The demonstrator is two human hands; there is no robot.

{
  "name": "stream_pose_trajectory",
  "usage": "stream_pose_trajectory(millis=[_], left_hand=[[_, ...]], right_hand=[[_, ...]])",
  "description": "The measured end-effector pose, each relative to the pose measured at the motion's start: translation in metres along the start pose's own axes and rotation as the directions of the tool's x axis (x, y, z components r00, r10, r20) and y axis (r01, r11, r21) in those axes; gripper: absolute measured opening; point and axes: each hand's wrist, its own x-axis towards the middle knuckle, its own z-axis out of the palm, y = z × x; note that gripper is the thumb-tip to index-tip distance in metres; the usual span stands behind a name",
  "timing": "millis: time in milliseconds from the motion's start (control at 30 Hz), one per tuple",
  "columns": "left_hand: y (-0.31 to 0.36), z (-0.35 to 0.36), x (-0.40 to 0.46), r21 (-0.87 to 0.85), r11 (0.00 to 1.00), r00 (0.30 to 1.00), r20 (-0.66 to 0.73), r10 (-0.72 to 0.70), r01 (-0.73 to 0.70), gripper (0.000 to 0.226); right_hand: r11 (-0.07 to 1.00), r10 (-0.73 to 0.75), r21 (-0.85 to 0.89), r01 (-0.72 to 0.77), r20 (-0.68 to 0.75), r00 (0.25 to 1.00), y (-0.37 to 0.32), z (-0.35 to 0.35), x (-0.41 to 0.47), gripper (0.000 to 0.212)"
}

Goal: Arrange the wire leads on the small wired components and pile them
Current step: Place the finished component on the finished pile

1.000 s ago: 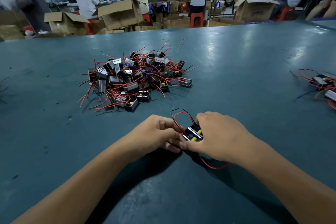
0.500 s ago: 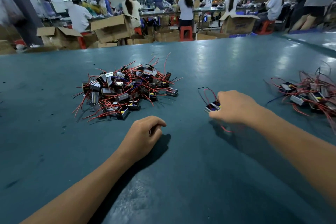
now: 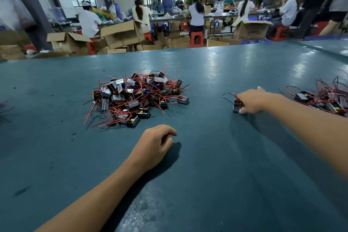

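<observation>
The right hand (image 3: pixel 251 100) reaches out to the right and grips a small black wired part (image 3: pixel 236 107) low against the green table (image 3: pixel 207 175), its red and black wires (image 3: pixel 228 97) looping out to the left; nothing lies between it and the second pile (image 3: pixel 327 98) of parts at the right edge. The left hand (image 3: pixel 155 145) rests on the table with fingers loosely curled and holds nothing, just in front of the big tangled pile (image 3: pixel 137 96) of boxy parts with red wires. Beyond the table's far edge stand open cardboard boxes (image 3: pixel 120 34), red stools (image 3: pixel 196 38) and seated workers (image 3: pixel 88 19) at long benches in a large hall.
</observation>
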Motion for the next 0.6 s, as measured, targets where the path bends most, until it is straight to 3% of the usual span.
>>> stream_pose_trajectory(millis=[67,133,200,267,367,500,600], left_hand=[[-0.002,0.000,0.001,-0.011,1.000,1.000,-0.005,-0.015,0.015,0.018],[-0.004,0.000,0.001,-0.023,0.999,1.000,-0.012,-0.029,0.029,0.018],[-0.003,0.000,0.001,-0.035,0.999,0.999,-0.013,-0.031,0.030,0.018],[-0.002,0.000,0.001,-0.038,0.999,1.000,-0.010,-0.030,0.029,0.018],[-0.002,0.000,0.001,-0.042,0.998,0.999,0.004,-0.036,0.036,0.018],[-0.001,-0.001,0.001,-0.045,0.998,0.999,0.011,-0.047,0.048,0.018],[-0.002,-0.001,0.002,-0.044,0.997,0.998,0.035,-0.060,0.062,0.017]], right_hand=[[0.987,0.159,-0.004,-0.160,-0.093,0.983,0.000,0.005,0.010,0.053],[0.954,0.297,0.110,-0.278,-0.254,0.920,-0.005,0.012,0.012,0.056],[0.938,0.335,0.228,-0.261,-0.397,0.855,-0.017,0.019,0.011,0.038],[0.939,0.306,0.289,-0.186,-0.458,0.835,-0.029,0.026,0.011,0.030],[0.924,0.274,0.358,-0.134,-0.376,0.885,-0.032,0.031,0.016,0.035],[0.871,0.346,0.438,-0.225,-0.221,0.912,-0.020,0.033,0.029,0.049],[0.881,0.304,0.430,-0.199,-0.191,0.933,-0.026,0.035,0.034,0.060]])
